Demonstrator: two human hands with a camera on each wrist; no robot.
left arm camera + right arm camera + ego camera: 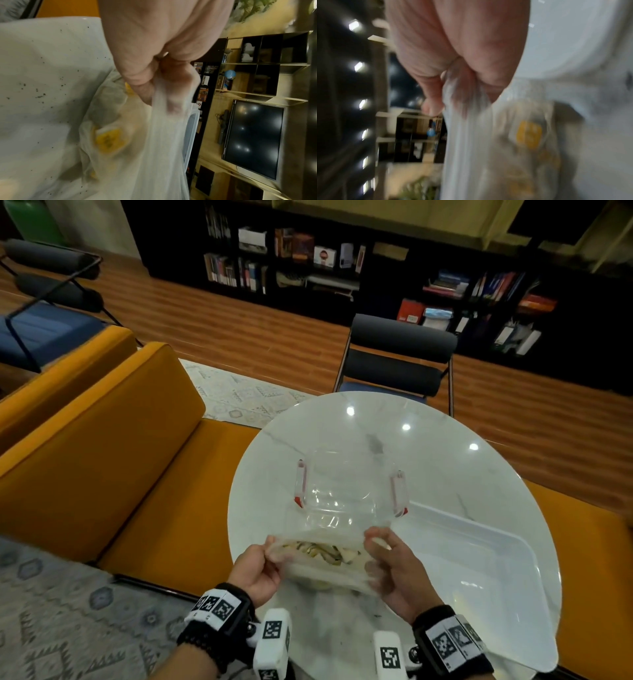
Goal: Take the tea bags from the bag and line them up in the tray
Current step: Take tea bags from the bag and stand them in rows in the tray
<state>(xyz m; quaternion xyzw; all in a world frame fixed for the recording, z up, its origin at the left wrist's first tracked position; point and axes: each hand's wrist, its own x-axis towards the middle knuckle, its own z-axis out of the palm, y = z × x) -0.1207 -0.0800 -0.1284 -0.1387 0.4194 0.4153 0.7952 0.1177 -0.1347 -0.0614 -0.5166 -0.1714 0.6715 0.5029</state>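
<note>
Both hands work at the mouth of the bag [322,566], above the near edge of the round marble surface [445,446]. My left hand [255,571] pinches the left lip of the thin plastic between thumb and curled fingers; my right hand [397,573] pinches the right lip the same way. I hold the two sides apart so the mouth gapes toward me and I can see in. The tea bags [325,553] lie heaped at the bottom, their yellow tags [108,139] showing through the film in the wrist views. None is out yet. The tray [507,546], a pale translucent tub, sits just to my right on the surface, within easy reach of the right hand, and I see nothing lined up in it. Beyond the bag stands a clear box [346,487] with red clips at its sides, touching neither hand. Dark specks dot the surface near me, perhaps loose tea. As I judge it, one hand must next let go and reach in while the other keeps the bag steady; the flimsy plastic could collapse shut.
</note>
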